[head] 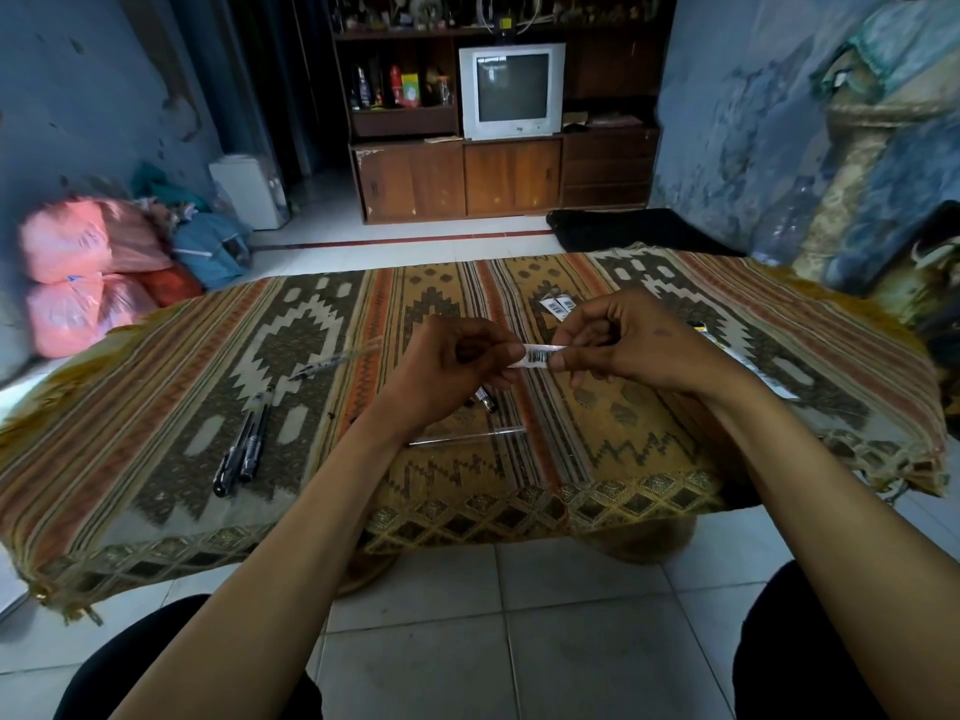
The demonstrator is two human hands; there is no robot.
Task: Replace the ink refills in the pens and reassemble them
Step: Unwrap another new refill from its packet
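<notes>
Patterned cloth [322, 324] covers the table; perhaps pens [244, 446] lie left.

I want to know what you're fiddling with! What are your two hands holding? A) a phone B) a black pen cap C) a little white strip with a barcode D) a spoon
C: both the left hand and the right hand pinch the white barcode strip between them, above the patterned cloth.

television [511, 90], wooden cabinet [501, 179], pink bags [78, 272]

Left hand [457, 363] and right hand [618, 345] pinching barcoded refill packet [540, 354], patterned cloth [649, 433] beneath
</notes>
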